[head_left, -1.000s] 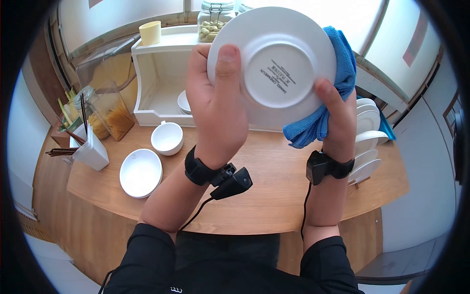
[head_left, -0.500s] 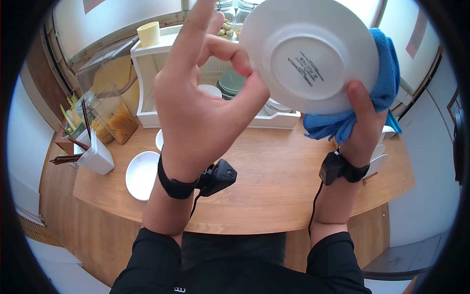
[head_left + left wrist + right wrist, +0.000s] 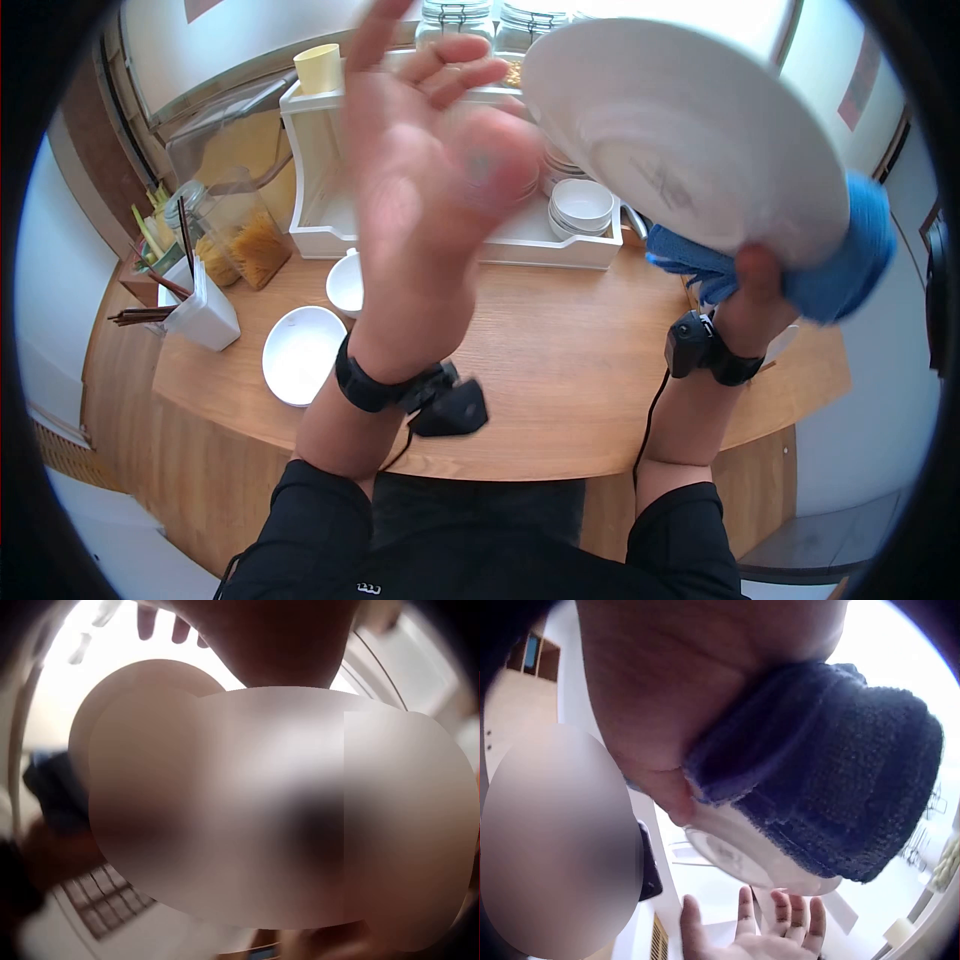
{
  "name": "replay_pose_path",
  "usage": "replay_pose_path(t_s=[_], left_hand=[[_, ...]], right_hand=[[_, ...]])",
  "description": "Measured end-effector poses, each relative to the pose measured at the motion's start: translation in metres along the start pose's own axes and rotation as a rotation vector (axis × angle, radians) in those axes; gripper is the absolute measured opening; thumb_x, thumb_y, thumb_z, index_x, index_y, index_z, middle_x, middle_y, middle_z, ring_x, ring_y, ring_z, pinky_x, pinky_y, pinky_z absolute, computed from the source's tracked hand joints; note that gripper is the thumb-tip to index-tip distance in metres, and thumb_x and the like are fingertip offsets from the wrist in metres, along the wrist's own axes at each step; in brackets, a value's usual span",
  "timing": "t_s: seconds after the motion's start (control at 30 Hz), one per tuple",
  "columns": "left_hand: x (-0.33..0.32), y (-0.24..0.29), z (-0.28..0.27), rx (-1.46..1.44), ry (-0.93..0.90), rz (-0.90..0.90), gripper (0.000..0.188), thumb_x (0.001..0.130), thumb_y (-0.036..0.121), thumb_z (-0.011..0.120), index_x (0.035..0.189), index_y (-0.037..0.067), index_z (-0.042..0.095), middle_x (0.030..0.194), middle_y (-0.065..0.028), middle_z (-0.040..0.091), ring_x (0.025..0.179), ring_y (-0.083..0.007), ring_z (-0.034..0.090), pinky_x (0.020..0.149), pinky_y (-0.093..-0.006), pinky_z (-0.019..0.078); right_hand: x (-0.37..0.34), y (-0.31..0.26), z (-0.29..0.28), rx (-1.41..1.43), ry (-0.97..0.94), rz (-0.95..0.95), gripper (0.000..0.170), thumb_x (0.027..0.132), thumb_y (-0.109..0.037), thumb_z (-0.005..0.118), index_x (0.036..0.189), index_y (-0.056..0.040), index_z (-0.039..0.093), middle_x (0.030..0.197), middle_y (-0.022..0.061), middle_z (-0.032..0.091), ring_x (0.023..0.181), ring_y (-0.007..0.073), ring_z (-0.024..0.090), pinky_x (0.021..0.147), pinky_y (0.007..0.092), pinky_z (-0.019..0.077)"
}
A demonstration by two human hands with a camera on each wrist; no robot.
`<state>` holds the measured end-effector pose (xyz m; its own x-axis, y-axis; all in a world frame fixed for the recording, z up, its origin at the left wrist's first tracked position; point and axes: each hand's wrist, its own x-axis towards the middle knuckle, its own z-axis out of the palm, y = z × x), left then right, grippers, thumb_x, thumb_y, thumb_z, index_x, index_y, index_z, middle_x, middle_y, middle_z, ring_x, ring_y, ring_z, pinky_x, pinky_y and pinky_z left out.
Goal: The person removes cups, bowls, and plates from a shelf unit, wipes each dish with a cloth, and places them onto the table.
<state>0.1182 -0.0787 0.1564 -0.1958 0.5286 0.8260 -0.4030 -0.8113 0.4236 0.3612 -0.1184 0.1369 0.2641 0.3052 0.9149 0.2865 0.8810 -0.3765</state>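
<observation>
In the head view a white plate [image 3: 690, 130] is held up over the right side of the table, tilted with its underside facing the camera. My right hand [image 3: 758, 300] grips its lower rim, thumb on the underside, with a blue cloth [image 3: 850, 260] between the palm and the plate. The right wrist view shows the cloth [image 3: 832, 772] wrapped along the plate's edge. My left hand [image 3: 425, 190], blurred by motion, is left of the plate with fingers spread and nothing in it. Its extended fingers also appear below the plate in the right wrist view.
On the table's left stand a white bowl [image 3: 303, 355], a white cup [image 3: 346, 285] and a white chopstick holder [image 3: 203, 310]. A white shelf [image 3: 550, 253] with stacked small bowls [image 3: 582, 205] is at the back. Glass jars [image 3: 455, 20] and a yellow cup [image 3: 318, 68] stand on top.
My left hand has let go of the plate's left rim and its fingers have spread. My right hand has carried the plate and cloth rightward, and the plate has tilted.
</observation>
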Motion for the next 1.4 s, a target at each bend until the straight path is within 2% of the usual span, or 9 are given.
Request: replay_pose_path(t_s=[0.07, 0.13, 0.27, 0.43, 0.83, 0.93, 0.97, 1.07, 1.4], left_hand=[[-0.007, -0.004, 0.001, -0.396, 0.081, -0.272, 0.125, 0.091, 0.098, 0.039, 0.173, 0.005, 0.022, 0.137, -0.018, 0.065, 0.12, -0.026, 0.063, 0.11, -0.0422, 0.0485], [-0.011, -0.022, -0.026, -1.605, -0.505, -0.838, 0.119, 0.091, 0.097, 0.043, 0.173, 0.014, 0.018, 0.146, -0.0217, 0.058, 0.144, -0.035, 0.054, 0.12, -0.0601, 0.0398], [-0.008, -0.019, -0.026, -1.192, -0.28, -0.864, 0.119, 0.089, 0.101, 0.036, 0.17, 0.014, 0.027, 0.154, -0.021, 0.059, 0.138, -0.0375, 0.061, 0.113, -0.0574, 0.051], [-0.008, 0.001, -0.009, -0.883, -0.159, -0.804, 0.083, 0.102, 0.073, 0.042, 0.162, 0.017, 0.041, 0.148, -0.0326, 0.058, 0.131, -0.041, 0.065, 0.113, -0.0548, 0.0542], [-0.003, -0.001, -0.011, -1.168, -0.149, -0.622, 0.074, 0.103, 0.076, 0.042, 0.161, 0.03, 0.043, 0.162, -0.0234, 0.045, 0.146, -0.0513, 0.049, 0.118, -0.0719, 0.0458], [0.001, -0.041, -0.025, -1.404, -0.449, -0.448, 0.082, 0.098, 0.072, 0.061, 0.162, 0.023, 0.045, 0.16, -0.0179, 0.047, 0.152, -0.0408, 0.043, 0.128, -0.0696, 0.0314], [-0.005, 0.003, -0.007, -0.982, 0.014, -0.687, 0.074, 0.099, 0.067, 0.064, 0.163, 0.034, 0.045, 0.164, -0.016, 0.044, 0.153, -0.0417, 0.042, 0.127, -0.0774, 0.0271], [-0.008, -0.043, -0.026, -1.649, -0.209, -0.633, 0.072, 0.101, 0.061, 0.066, 0.164, 0.035, 0.043, 0.164, -0.0155, 0.044, 0.153, -0.0445, 0.04, 0.126, -0.0771, 0.0298], [0.003, -0.027, -0.023, -1.404, -0.289, -0.662, 0.071, 0.107, 0.062, 0.055, 0.169, 0.034, 0.035, 0.164, -0.0187, 0.044, 0.144, -0.046, 0.05, 0.119, -0.0724, 0.0439]], right_hand=[[0.012, 0.001, 0.008, -0.123, -0.201, -0.478, 0.067, 0.09, -0.03, 0.091, 0.144, -0.0038, 0.062, 0.124, 0.0141, 0.075, 0.114, 0.0247, 0.074, 0.098, 0.0356, 0.0627], [0.008, -0.029, 0.022, -0.432, -0.28, -0.624, 0.045, 0.09, -0.03, 0.089, 0.127, -0.0153, 0.069, 0.123, 0.0079, 0.077, 0.111, 0.0228, 0.077, 0.092, 0.0377, 0.065], [0.014, -0.036, 0.039, -0.562, -0.359, -0.775, 0.051, 0.088, -0.038, 0.088, 0.126, -0.0102, 0.07, 0.121, 0.0139, 0.079, 0.107, 0.0312, 0.079, 0.09, 0.0405, 0.066], [0.017, -0.052, 0.04, -0.601, -0.65, -0.411, 0.04, 0.081, -0.02, 0.09, 0.117, -0.0071, 0.079, 0.124, 0.016, 0.078, 0.108, 0.0314, 0.079, 0.09, 0.0406, 0.0643], [0.013, -0.076, 0.044, -0.434, -0.97, -0.227, 0.05, 0.079, -0.017, 0.087, 0.127, -0.0062, 0.079, 0.136, 0.017, 0.075, 0.115, 0.0356, 0.078, 0.094, 0.0428, 0.0644], [0.002, -0.076, 0.058, -0.468, -0.972, -0.194, 0.049, 0.076, -0.014, 0.086, 0.124, -0.0068, 0.081, 0.136, 0.015, 0.076, 0.111, 0.0355, 0.079, 0.092, 0.0425, 0.0647], [-0.002, -0.075, 0.064, -0.443, -0.932, -0.202, 0.048, 0.076, -0.013, 0.085, 0.123, -0.0069, 0.081, 0.136, 0.0148, 0.076, 0.111, 0.0353, 0.079, 0.093, 0.0425, 0.0646], [-0.009, -0.074, 0.073, -0.436, -0.878, -0.212, 0.047, 0.076, -0.011, 0.084, 0.123, -0.0072, 0.082, 0.135, 0.0144, 0.076, 0.112, 0.0348, 0.079, 0.094, 0.0424, 0.0644], [-0.017, -0.083, 0.09, -0.514, -0.935, -0.211, 0.05, 0.077, -0.01, 0.081, 0.127, -0.0054, 0.08, 0.139, 0.0134, 0.074, 0.109, 0.0298, 0.079, 0.091, 0.0385, 0.0635]])
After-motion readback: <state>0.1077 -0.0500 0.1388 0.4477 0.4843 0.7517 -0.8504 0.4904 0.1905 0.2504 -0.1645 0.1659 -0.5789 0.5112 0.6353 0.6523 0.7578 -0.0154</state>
